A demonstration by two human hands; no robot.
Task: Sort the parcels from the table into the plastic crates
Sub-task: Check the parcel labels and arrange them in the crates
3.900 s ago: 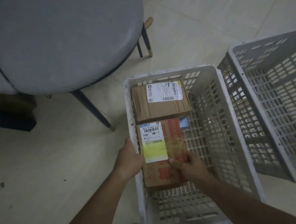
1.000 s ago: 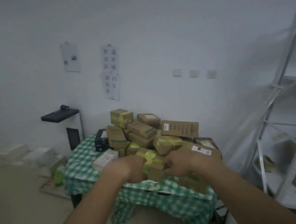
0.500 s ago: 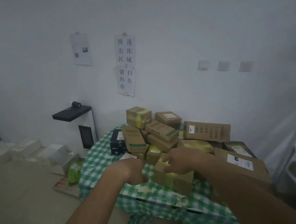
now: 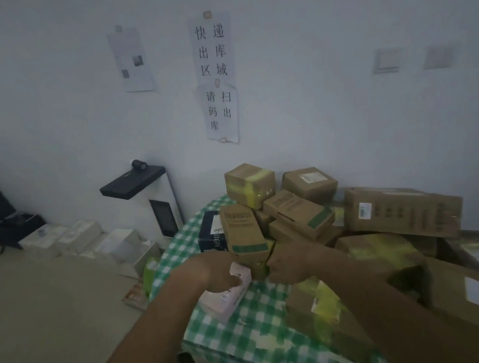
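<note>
Compared with half a second earlier, both hands have moved deeper into the stack: the yellow-taped carton (image 4: 319, 306) they were working then now lies near the front edge of the surface (image 4: 247, 325), below the right forearm, and the hands have closed in on a smaller parcel (image 4: 257, 263) at the foot of the pile of parcels (image 4: 300, 213). The left hand (image 4: 212, 270) sits at that parcel's left side, over the near end of a pink-white box (image 4: 226, 296); the right hand (image 4: 293, 264) sits at its right side. Both hands are seen from the back with fingers curled, close together with the parcel between them. Whether either hand actually clamps the parcel cannot be told, since the fingertips are hidden. Judged from this, a new pick is starting, and most of the pile remains unsorted. The plastic crates are out of view. The target parcel is largely covered by a tall carton with a green band (image 4: 245, 234) resting above it, so lifting may disturb the stack. The right edge of the surface is buried under large cartons, and the dim, blurred picture leaves labels unreadable.
</note>
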